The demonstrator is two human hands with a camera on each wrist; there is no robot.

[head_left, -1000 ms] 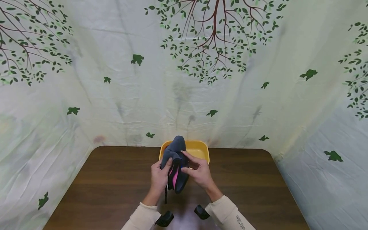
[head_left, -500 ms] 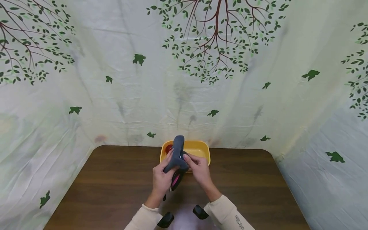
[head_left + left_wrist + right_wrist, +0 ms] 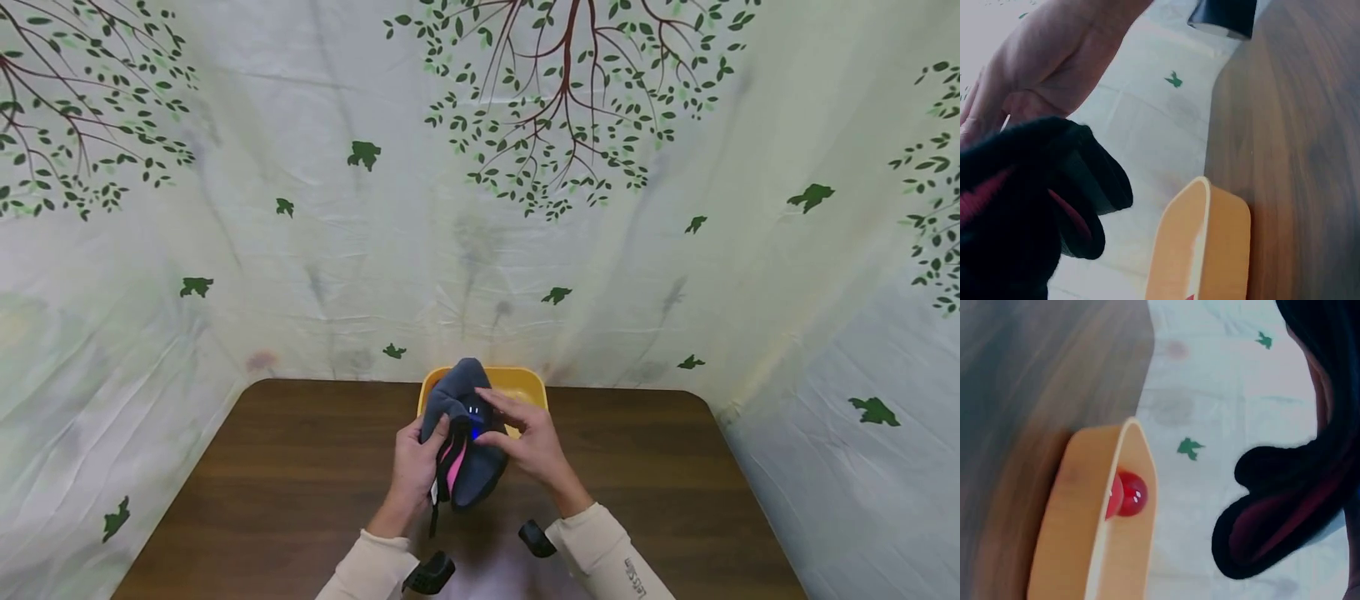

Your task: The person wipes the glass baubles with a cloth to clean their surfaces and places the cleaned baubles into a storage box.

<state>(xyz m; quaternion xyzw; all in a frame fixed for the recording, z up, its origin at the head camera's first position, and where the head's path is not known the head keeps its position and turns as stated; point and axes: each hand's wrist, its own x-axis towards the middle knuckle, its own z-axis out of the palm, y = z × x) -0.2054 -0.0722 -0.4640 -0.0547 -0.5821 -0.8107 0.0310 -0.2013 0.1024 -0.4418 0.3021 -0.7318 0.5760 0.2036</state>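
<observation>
Yellow tub (image 3: 531, 384) with a red ball (image 3: 1129, 494) at the far edge of the wooden table (image 3: 300, 467), leaf-printed backdrop (image 3: 480, 208) behind.

A dark brown wood-grain table (image 3: 285, 467) with rounded far corners is observed, its far edge set against a pale backdrop printed with leaves. One yellow plastic tub (image 3: 531, 382) is seen standing directly on the tabletop at the middle of the far edge. Inside the tub, a glossy red ball (image 3: 1130, 494) is recorded in the right wrist view, lying against the tub's inner wall.
</observation>
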